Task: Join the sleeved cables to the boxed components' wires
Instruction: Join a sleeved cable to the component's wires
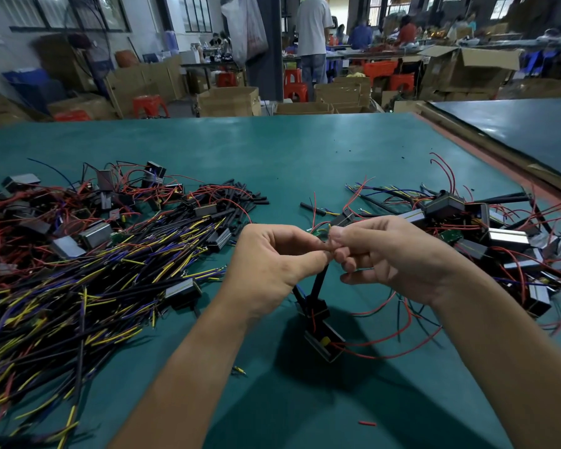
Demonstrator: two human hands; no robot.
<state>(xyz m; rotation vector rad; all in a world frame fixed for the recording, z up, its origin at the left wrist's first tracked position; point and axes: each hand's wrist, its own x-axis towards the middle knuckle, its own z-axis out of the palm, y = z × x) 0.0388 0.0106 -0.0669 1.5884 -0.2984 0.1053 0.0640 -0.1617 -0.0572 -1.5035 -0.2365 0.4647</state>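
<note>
Over green desk (305,150), wires (318,229) are seemingly pinched by left hand (269,257) and right hand (392,254); boxed component (323,340) at six o'clock.

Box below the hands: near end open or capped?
Open: a yellow part shows inside the end of the box, and red wires run out of it.

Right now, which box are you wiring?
The lone box below the left hand and right hand, apart from the others; its black cable runs up to them.
</note>
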